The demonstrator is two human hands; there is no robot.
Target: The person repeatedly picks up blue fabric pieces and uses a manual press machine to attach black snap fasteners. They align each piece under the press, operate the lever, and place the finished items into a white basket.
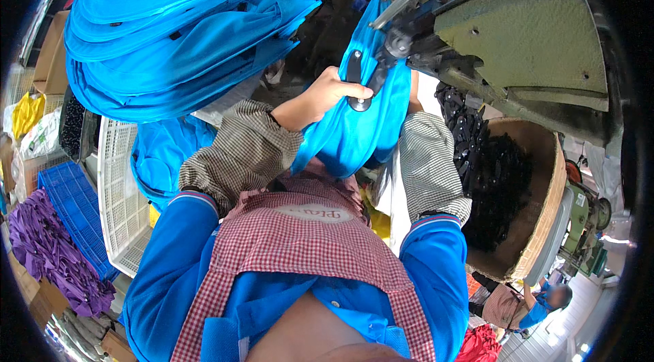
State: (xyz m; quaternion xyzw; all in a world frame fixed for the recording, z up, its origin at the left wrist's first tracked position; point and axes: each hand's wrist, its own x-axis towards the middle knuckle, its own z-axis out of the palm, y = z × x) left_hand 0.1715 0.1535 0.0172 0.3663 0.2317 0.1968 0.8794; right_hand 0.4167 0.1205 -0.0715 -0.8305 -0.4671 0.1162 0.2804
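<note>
Cloth (pixel 388 113), blue, left of machine (pixel 524 42): probably light, soft, slippery; best held at stiffer strap (pixel 354 70). Left fingers (pixel 353 89) pinching strap; right hand (pixel 413 95) mostly hidden, grip unclear.

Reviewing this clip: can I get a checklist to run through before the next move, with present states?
1. Left hand on the black strap: ok, thumb over its lower part.
2. Right hand grip: cannot tell, fingers hidden behind the blue fabric.
3. Fabric free of folds: not ok, it hangs creased.
4. Strap touching the machine head: cannot tell.
5. Black pieces in the cardboard box: ok, plenty.
</note>
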